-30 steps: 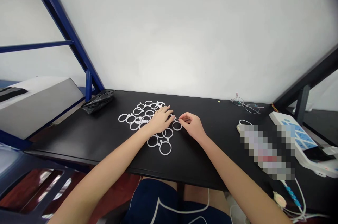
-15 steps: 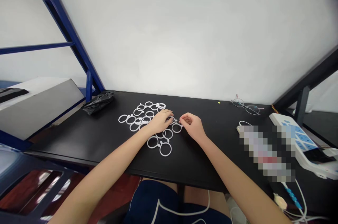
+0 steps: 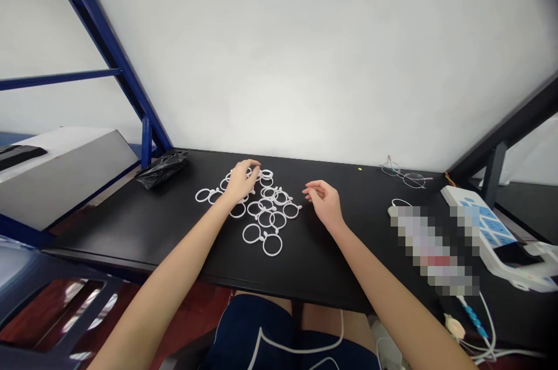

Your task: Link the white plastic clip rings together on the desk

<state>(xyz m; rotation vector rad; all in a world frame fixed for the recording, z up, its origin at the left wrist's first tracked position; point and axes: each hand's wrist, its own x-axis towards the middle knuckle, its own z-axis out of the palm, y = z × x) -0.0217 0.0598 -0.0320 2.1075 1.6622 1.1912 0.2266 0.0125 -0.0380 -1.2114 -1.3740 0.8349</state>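
Several thin white rings, each with a small knob or eyelet like curtain rings, lie in a loose, partly overlapping cluster on the black desk. My left hand (image 3: pixel 242 182) is over the far left part of the cluster, its fingers reaching right with thumb and forefinger slightly apart; it hides some rings beneath it. My right hand (image 3: pixel 324 200) hovers to the right of the cluster, loosely bent, with nothing visible in its fingers. Nearest to it is a white ring (image 3: pixel 297 212) at the cluster's right edge. Closest to me lies another white ring (image 3: pixel 281 245).
A black plastic bag (image 3: pixel 162 170) lies at the desk's far left corner. Glasses (image 3: pixel 413 180) rest at the back right. A white power strip (image 3: pixel 483 230), a blurred-out object (image 3: pixel 436 254) and white cables (image 3: pixel 492 323) occupy the right side. A white wall (image 3: pixel 279 68) rises behind the desk (image 3: pixel 165 230).
My left hand has moved left and away from me, uncovering rings in the middle of the cluster. My right hand has drawn slightly right, away from the ring it was beside, its fingers loosening.
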